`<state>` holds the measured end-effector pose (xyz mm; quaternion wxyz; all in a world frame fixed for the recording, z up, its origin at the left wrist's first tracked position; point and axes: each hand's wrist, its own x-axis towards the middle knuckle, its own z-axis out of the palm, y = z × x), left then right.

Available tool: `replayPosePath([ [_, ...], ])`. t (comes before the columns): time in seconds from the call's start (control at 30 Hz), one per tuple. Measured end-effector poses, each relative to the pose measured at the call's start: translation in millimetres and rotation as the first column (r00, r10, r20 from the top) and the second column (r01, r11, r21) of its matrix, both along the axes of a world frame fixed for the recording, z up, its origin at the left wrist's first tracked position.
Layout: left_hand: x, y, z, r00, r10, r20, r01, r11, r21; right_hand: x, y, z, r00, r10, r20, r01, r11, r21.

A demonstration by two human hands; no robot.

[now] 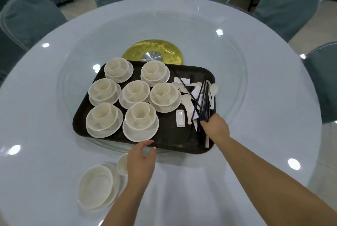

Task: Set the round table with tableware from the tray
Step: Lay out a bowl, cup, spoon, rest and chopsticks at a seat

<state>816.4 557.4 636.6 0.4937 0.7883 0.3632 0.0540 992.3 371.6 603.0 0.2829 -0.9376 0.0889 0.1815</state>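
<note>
A dark tray lies on the glass turntable of the round table. Several cream sets of cup, bowl and plate fill its left side. Dark chopsticks, white spoons and a white chopstick rest lie on its right side. My right hand reaches into the chopstick pile, fingers closed around their near ends. My left hand rests by the tray's front edge, over a small cup on the table. Beside that cup a bowl on a plate stands on the tablecloth.
A gold and silver hub sits at the turntable's centre behind the tray. Blue-grey covered chairs ring the table on the far side and both flanks. Another covered table stands at the back right.
</note>
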Motion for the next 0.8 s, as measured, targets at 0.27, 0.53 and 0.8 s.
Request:
replayPosePath([
  [0.27, 4.6, -5.4, 2.8, 0.999, 0.036, -0.008, -0.036, 0.999, -0.033, 3.4, 4.7, -3.6, 0.999, 0.033, 0.025, -0.034, 0.999, 0.020],
  [0.53, -1.6, -10.5, 3.9, 0.999, 0.043, -0.016, -0.045, 0.989, -0.142, -1.0, -1.0, -3.1, 0.998, -0.011, -0.067, 0.023, 0.984, 0.176],
  [0.8, -4.0, -17.9, 10.2, 0.999, 0.029, -0.028, -0.035, 0.967, -0.253, -17.3, 7.9, 5.4, 0.984, -0.084, -0.158, 0.139, 0.915, 0.379],
])
